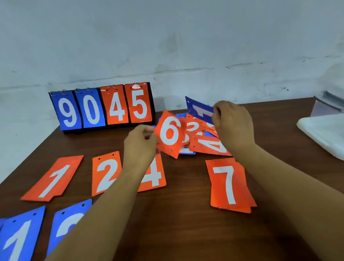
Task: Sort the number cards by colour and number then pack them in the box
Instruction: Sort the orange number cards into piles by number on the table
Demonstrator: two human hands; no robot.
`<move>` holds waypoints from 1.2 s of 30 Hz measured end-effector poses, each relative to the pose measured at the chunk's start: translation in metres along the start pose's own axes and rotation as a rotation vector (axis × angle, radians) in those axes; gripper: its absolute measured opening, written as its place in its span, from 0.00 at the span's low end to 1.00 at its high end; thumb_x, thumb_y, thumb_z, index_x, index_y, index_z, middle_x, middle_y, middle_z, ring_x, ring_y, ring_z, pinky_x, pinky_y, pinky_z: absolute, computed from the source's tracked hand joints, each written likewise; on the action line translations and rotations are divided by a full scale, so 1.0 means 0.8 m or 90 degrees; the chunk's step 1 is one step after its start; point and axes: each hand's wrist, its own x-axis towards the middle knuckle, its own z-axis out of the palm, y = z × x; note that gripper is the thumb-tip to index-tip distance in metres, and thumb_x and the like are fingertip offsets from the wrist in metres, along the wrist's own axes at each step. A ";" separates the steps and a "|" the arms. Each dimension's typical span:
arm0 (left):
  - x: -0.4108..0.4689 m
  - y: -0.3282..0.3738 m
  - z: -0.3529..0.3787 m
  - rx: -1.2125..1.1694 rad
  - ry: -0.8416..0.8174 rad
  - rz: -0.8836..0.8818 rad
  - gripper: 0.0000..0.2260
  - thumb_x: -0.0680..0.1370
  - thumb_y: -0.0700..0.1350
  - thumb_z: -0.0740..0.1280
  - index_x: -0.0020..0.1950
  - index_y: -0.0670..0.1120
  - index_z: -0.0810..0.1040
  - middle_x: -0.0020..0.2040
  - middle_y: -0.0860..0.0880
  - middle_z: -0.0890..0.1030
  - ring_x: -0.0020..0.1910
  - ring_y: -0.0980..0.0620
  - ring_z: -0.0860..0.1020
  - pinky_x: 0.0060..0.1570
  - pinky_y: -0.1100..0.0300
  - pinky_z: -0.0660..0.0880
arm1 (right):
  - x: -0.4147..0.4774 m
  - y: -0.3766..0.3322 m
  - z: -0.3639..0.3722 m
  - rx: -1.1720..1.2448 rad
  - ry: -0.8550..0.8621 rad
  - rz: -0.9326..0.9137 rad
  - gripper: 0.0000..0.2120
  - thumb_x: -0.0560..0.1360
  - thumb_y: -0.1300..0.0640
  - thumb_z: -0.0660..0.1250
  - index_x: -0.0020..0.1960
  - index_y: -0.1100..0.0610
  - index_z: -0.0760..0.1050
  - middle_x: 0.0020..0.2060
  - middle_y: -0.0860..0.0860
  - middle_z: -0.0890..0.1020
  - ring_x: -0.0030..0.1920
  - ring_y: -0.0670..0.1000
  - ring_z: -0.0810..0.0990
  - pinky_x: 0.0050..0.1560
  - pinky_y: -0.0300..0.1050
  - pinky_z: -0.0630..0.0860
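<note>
Dark brown wood is forming the counter (pixel 177 244), which is carrying everything in front of a pale wall. At its right edge a translucent plastic box (pixel 331 106) is sitting with what looks like its white lid (pixel 338 136) lying before it. At the back left a flip scoreboard (pixel 102 107) is standing upright, showing blue 9 and 0 and orange 4 and 5. Sorted cards are lying face up in two rows. The far row has the orange 1 card (pixel 53 179), orange 2 card (pixel 106 173), orange 4 card (pixel 153 173) and, past a gap, the orange 7 card (pixel 229 184). Nearer the person are a blue 1 card (pixel 17 248) and a second blue card (pixel 69 222), partly hidden by the left forearm. The unsorted pile (pixel 203 142) is lying between the hands, behind that gap. The left hand (pixel 141 143) is pinching the orange 6 card (pixel 170 133) by its left edge, holding it tilted off the counter. The right hand (pixel 233 125) is gripping a lifted blue card (pixel 200 109) that seems to show a 1, its long axis running up and left from the grip. The next move is probably turning on the gap. It is lying toward the person and slightly right of the left hand's grip, so the 6 likely belongs just left of the 7, squared to its neighbours.
</note>
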 end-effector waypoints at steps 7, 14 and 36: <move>-0.066 0.004 -0.014 0.001 -0.084 -0.043 0.03 0.74 0.42 0.68 0.46 0.49 0.78 0.50 0.50 0.82 0.46 0.52 0.80 0.41 0.60 0.74 | -0.071 -0.065 -0.066 0.165 -0.006 0.066 0.05 0.74 0.60 0.66 0.49 0.60 0.78 0.43 0.55 0.82 0.44 0.57 0.79 0.43 0.53 0.76; -0.109 0.013 -0.042 0.128 -0.115 0.097 0.12 0.79 0.41 0.61 0.38 0.50 0.63 0.43 0.49 0.72 0.39 0.55 0.70 0.35 0.62 0.65 | -0.102 -0.070 -0.115 0.251 -0.031 0.164 0.06 0.77 0.60 0.67 0.53 0.56 0.75 0.53 0.51 0.77 0.54 0.51 0.76 0.46 0.51 0.79; -0.158 -0.005 -0.057 -0.313 -0.199 -0.095 0.08 0.77 0.33 0.66 0.48 0.44 0.82 0.44 0.44 0.82 0.37 0.56 0.79 0.40 0.60 0.76 | -0.176 -0.113 -0.129 0.323 -0.106 0.125 0.11 0.76 0.59 0.69 0.58 0.52 0.77 0.53 0.41 0.74 0.54 0.40 0.72 0.47 0.25 0.70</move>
